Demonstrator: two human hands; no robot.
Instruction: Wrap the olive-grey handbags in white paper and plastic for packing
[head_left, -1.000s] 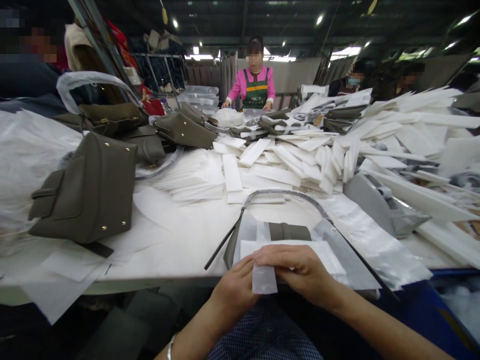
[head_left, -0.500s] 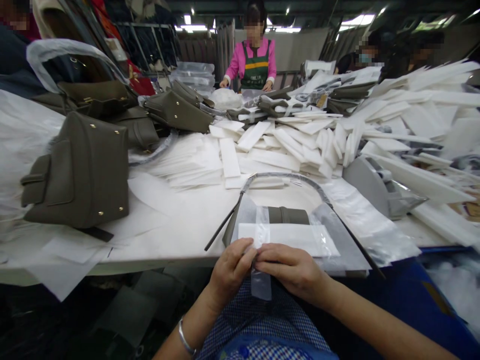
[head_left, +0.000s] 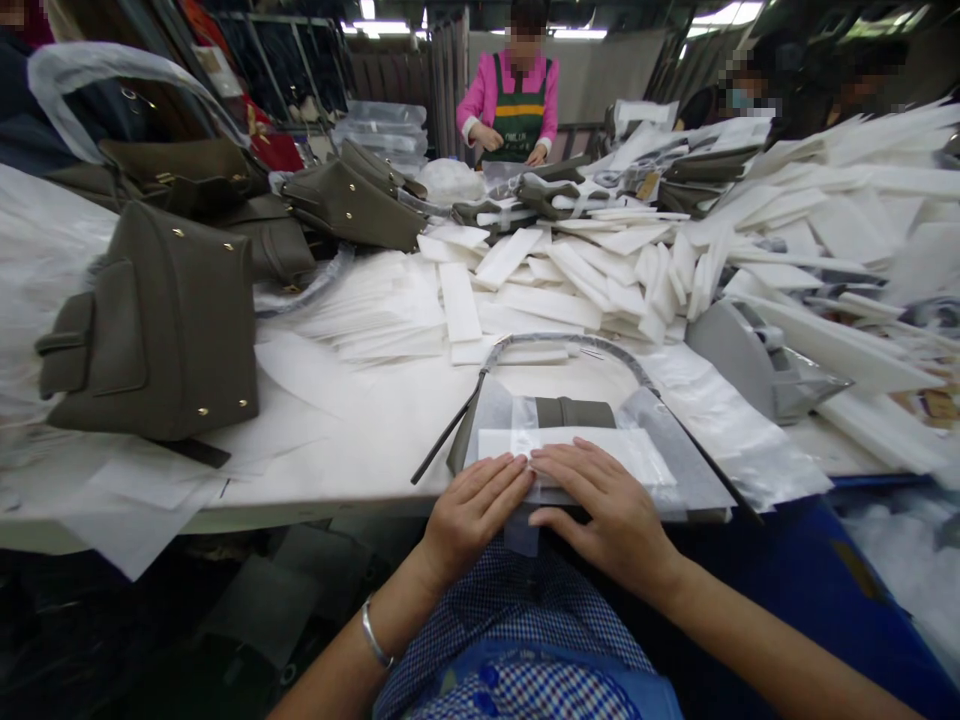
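In front of me at the table's edge lies an olive-grey handbag strap piece and flap [head_left: 574,412], partly covered by translucent sheeting [head_left: 651,425]. Across it rests a white foam strip [head_left: 630,455], with a clear plastic band [head_left: 523,415] running over it and hanging below the edge. My left hand [head_left: 480,505] lies on the strip's left part, fingers stretched out together. Beside it my right hand [head_left: 600,500] presses flat on the strip, its thumb apart. A film-wrapped handle [head_left: 574,345] arches behind the bag. Under my palms the strip's lower edge is hidden.
An olive handbag [head_left: 180,320] stands at left, with more bags behind. White foam strips [head_left: 517,260] pile up across the back and right. A grey tape dispenser [head_left: 739,365] sits at right. Across the table stands a person [head_left: 514,100] in a green apron.
Both hands have gone from pinching the clear band near the table's edge to lying flat on the foam strip, further forward. The person across has raised one hand.
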